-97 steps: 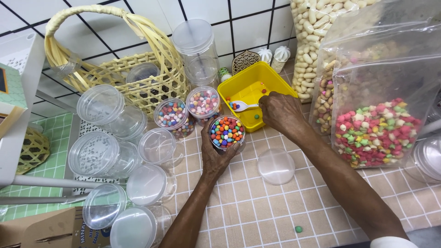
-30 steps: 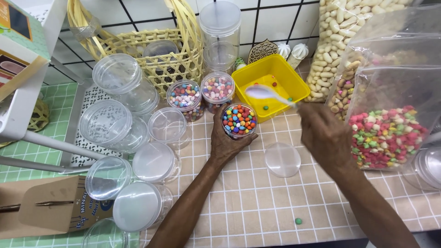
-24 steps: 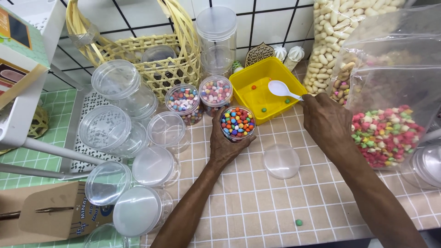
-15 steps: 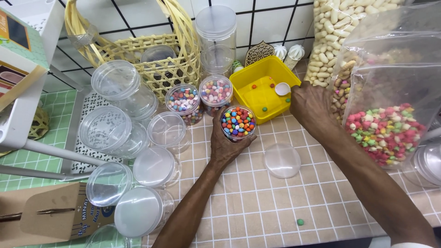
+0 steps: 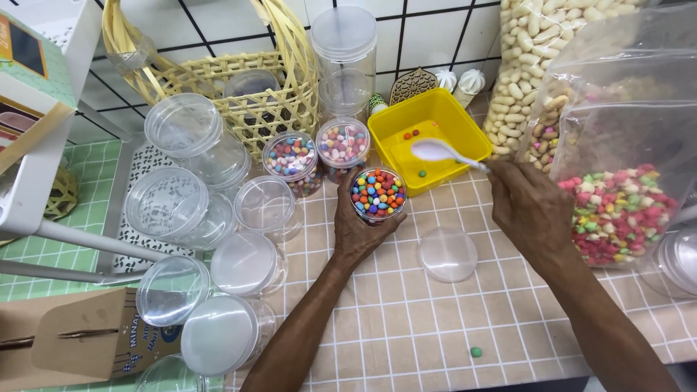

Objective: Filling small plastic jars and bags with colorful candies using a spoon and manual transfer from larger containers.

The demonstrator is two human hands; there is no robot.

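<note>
My left hand (image 5: 361, 231) grips a small clear jar (image 5: 377, 194) heaped with multicoloured round candies, standing on the tiled counter. My right hand (image 5: 530, 210) holds a white plastic spoon (image 5: 438, 151); its bowl hovers over the yellow square tub (image 5: 408, 121), which holds a few loose candies. A clear round lid (image 5: 448, 254) lies on the tiles between my two forearms.
Two filled, lidded candy jars (image 5: 292, 157) (image 5: 343, 144) stand behind the held jar. Several empty lidded jars (image 5: 181, 210) crowd the left. A woven basket (image 5: 225, 80), a tall clear jar (image 5: 344, 51), a peanut bag (image 5: 530, 65) and a candy bag (image 5: 617, 210) line the back and right. One green candy (image 5: 475, 352) lies loose.
My right hand dipped the spoon toward the yellow tub, then lifted it; the spoon's bowl now sits above the tub's middle. My left hand kept hold of the jar.
</note>
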